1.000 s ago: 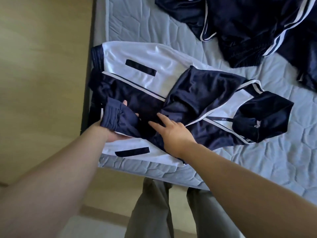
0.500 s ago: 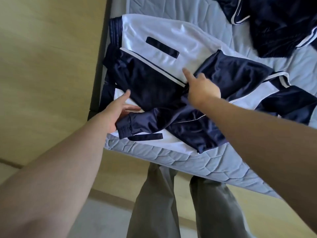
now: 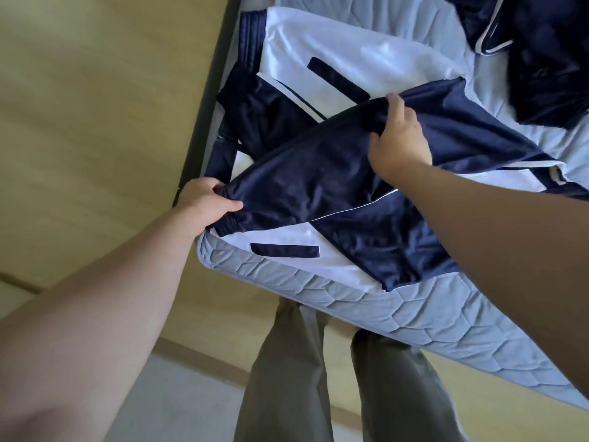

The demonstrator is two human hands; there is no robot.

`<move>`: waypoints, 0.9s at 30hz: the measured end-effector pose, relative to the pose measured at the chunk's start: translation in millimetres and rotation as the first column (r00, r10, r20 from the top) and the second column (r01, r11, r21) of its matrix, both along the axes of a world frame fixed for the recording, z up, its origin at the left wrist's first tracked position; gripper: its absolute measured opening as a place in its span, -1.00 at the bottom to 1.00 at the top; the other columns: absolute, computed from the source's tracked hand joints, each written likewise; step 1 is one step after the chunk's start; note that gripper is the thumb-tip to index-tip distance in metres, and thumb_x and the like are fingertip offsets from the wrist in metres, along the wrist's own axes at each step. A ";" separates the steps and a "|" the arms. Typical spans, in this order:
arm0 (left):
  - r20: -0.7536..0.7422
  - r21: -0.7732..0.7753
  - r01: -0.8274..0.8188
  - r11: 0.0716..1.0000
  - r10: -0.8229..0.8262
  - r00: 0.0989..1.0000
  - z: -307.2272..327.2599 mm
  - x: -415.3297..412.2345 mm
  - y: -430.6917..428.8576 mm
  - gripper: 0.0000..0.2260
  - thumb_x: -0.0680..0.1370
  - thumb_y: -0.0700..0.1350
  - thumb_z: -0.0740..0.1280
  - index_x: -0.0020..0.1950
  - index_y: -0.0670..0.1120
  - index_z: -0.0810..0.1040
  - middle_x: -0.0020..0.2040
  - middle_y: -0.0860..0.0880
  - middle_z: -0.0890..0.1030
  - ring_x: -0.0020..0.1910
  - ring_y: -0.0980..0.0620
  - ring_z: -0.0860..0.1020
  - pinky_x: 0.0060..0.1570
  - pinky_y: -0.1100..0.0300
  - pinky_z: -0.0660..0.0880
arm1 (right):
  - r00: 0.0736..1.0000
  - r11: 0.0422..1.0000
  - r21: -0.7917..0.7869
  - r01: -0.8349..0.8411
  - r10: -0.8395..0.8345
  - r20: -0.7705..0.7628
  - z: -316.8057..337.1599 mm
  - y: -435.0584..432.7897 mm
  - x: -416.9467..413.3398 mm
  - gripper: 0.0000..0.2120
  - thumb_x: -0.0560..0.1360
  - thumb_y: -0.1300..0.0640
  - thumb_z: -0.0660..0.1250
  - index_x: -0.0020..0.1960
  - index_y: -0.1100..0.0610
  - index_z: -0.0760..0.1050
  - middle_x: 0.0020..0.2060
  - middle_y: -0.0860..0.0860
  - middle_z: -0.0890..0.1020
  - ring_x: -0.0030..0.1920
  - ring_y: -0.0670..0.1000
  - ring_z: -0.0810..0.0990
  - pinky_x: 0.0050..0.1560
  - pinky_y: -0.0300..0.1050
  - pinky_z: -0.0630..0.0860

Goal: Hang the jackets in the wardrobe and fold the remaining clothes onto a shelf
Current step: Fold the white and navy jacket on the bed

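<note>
- The track jacket point(image 3: 334, 52) lay spread on the quilted grey mattress point(image 3: 382, 317), filling the middle and upper centre of the frame.
- It was glossy navy with broad white panels, thin white piping and a ribbed navy hem band at the upper left.
- Two short navy marks sat on the white: an upper bar point(image 3: 338, 79) and a lower bar point(image 3: 284, 250) near the mattress edge.
- One navy sleeve point(image 3: 312, 173) ran diagonally across the body, stretched between my two hands.
- My left hand point(image 3: 207, 205), centre left, gripped the gathered cuff point(image 3: 228, 226), fingers curled round the cloth.
- My right hand point(image 3: 398, 141), right of centre, pinched a bunched fold of the sleeve higher up.
- One heap of navy clothing point(image 3: 541, 59) with white trim lay in the upper right corner, apart from the jacket; I could not tell how many pieces it held.
</note>
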State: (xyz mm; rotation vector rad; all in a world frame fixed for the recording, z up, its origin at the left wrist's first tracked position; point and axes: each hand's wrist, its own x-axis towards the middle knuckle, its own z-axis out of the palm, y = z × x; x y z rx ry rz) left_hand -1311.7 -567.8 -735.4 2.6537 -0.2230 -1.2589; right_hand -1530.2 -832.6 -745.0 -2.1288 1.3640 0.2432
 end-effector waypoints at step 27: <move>0.529 0.023 0.709 0.705 -0.611 0.589 6.9 -135.5 -107.7 -0.45 0.54 -0.07 0.38 0.51 -0.09 0.34 0.54 -0.08 0.31 0.52 -0.11 0.28 0.49 -0.14 0.19 | 0.972 0.982 -0.060 0.176 -0.183 -0.146 -2.7 -17.4 -141.2 -0.54 0.61 0.06 0.18 0.50 0.09 0.33 0.53 0.11 0.26 0.49 0.18 0.26 0.40 0.15 0.26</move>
